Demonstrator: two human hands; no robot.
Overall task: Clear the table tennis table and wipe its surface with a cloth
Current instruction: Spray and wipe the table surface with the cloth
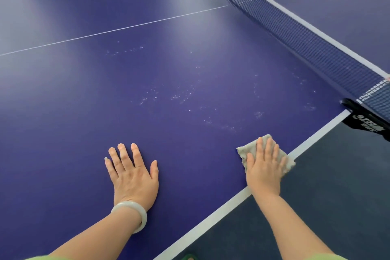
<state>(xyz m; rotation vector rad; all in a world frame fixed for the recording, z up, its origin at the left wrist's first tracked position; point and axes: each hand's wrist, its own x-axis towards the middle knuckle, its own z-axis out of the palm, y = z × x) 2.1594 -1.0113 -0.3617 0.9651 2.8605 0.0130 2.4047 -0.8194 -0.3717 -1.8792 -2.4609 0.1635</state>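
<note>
Left hand [135,177] flat on table [168,59] | right hand [263,171] flat, pressing cloth [247,150]

A: What colour is the table [88,95]?
B: Deep violet-blue, with a white stripe along its right edge, a thin white centre line and whitish specks [181,95].
A: The net [295,34]?
B: Dark blue mesh, white top band.
A: The cloth [248,150]?
B: Pale grey-beige. The bracelet [135,213] is milky white.

Cloth [247,150] on the table [168,69] edge, net [295,34] beyond, at right.
</note>
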